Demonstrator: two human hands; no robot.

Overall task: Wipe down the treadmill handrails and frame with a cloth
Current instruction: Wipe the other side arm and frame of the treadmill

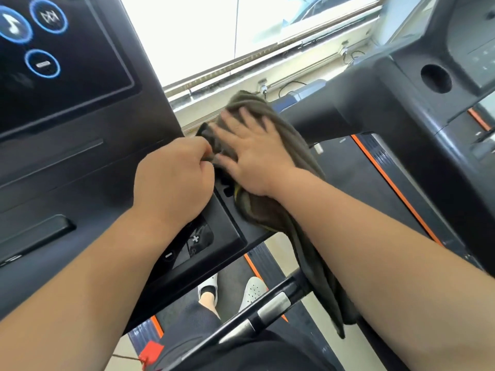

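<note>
Hands, L: left hand [174, 175] curled, thumb + fingertips pinching near edge of cloth [257, 212]; we take it as an anchor so fabric won't slide.
Hands, R: right hand [251, 153] flat, fingers spread, pressing down on cloth; grasps nothing, just pushes.
Cloth: dark olive, lies over right-hand edge of console [80, 170] under R palm; long tail hangs down past the frame.
Why so: we judge a flat palm gives wide contact for wiping, pinch stops bunching. Tail hangs loose since only the top part is in use.
Handrail: grip bar [270, 306] w/ silver sensor plates, lower down, neither hand on it. Cloth tail hangs by its far end; touching or not, we can't tell.
Markings: symbols only. Screen shows music note [12, 24], skip arrows [48, 16], minus [42, 64]. Small keypad [194, 241] shows "+" and "−". No brand or words we can read.
Neighbour: 2nd treadmill [401, 116] at right, round cup hole [435, 79], orange stripe along deck.
</note>
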